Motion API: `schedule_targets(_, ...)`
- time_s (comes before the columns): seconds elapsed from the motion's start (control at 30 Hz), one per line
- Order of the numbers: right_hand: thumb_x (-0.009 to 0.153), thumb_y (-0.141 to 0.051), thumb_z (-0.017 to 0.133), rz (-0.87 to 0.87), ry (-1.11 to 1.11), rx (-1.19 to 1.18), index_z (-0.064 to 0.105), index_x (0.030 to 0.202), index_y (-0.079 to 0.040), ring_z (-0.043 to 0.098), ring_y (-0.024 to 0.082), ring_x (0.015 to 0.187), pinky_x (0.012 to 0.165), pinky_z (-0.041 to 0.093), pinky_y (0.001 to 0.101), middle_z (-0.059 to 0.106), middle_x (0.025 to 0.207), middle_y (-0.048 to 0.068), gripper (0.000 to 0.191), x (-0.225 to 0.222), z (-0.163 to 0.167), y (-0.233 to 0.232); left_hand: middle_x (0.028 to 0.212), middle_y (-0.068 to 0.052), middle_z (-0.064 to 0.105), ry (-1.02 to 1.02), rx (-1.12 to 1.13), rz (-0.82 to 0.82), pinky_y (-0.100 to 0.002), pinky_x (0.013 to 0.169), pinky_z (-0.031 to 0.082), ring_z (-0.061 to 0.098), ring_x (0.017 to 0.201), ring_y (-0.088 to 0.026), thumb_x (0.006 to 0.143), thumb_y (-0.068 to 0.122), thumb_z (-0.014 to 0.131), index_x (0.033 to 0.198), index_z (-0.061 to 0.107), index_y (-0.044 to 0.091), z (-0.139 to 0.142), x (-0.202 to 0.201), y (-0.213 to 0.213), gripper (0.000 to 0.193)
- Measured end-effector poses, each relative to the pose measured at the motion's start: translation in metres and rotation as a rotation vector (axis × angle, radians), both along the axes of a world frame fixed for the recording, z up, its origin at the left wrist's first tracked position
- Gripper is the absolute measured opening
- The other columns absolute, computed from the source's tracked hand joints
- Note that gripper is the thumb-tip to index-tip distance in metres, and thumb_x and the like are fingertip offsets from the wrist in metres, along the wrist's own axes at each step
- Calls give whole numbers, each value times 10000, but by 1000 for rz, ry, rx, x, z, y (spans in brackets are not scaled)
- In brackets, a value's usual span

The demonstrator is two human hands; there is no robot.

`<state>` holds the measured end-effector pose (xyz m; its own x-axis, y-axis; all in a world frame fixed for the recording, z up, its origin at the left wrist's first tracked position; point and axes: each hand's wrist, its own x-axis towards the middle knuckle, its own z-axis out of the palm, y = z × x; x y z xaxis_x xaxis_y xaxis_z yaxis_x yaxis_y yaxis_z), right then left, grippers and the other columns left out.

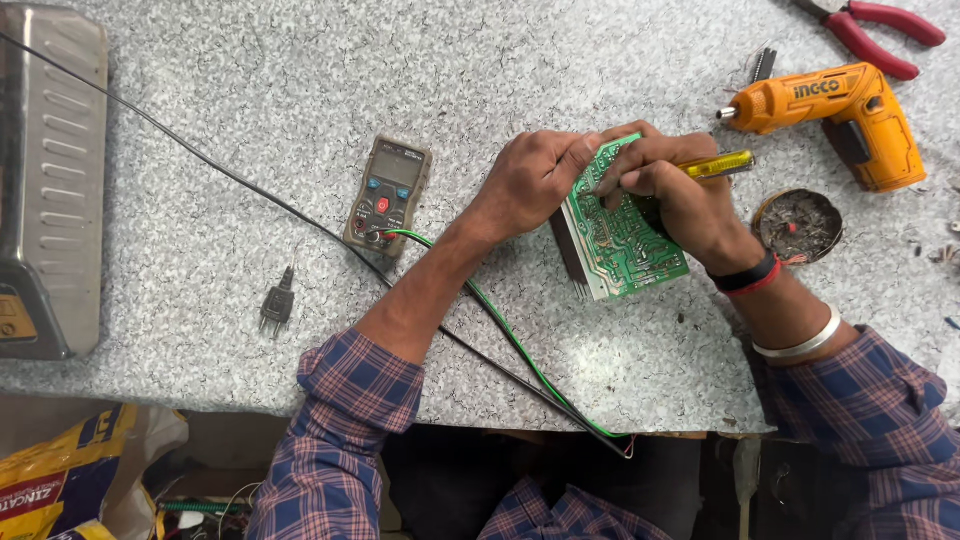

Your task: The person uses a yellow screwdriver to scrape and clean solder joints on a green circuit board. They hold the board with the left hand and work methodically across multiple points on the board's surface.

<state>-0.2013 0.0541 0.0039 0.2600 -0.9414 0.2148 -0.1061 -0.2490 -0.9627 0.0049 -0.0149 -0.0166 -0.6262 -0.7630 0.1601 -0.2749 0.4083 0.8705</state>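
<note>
A green circuit board (625, 245) lies tilted on the speckled grey worktop (300, 100), solder side up, with a dark part along its left edge. My left hand (530, 180) grips the board's upper left corner. My right hand (680, 195) holds a tool with a clear yellow handle (718, 165), its tip hidden among my fingers over the board's top. A black and red band and a silver bangle circle my right wrist.
A grey multimeter (388, 195) lies left of the board, green and black leads running to the table's front edge. A black cable and plug (277, 303) cross the left side. An orange cordless screwdriver (840, 115), red pliers (880, 35), a round tin (798, 225) and a metal casing (45, 180) surround the work.
</note>
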Motion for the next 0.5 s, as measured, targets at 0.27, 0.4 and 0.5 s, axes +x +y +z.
schedule_targets(0.27,829,-63,467,1,0,28,726,887,57,613,261,1143,1102,481,377,692,755,110,291,-2,1,2,579,-77,547,-1,-2,-36,-396,526,446,557,521,-193,1093,426,429,806,663,54,-9,-2,-4,525)
schedule_targets(0.4,837,-57,482,-8,50,-8,730,885,61,633,251,1002,1221,437,390,697,749,119,279,-1,0,1,550,-60,503,-25,13,-38,-396,510,435,527,503,-178,1102,425,411,767,644,62,-11,-2,-5,546)
schedule_targets(0.5,840,-64,473,21,34,-9,733,883,50,635,244,1009,1243,408,383,723,795,117,287,0,0,1,562,-60,528,-4,-13,-27,-396,527,448,552,512,-177,1105,423,426,782,656,52,-10,-1,-4,542)
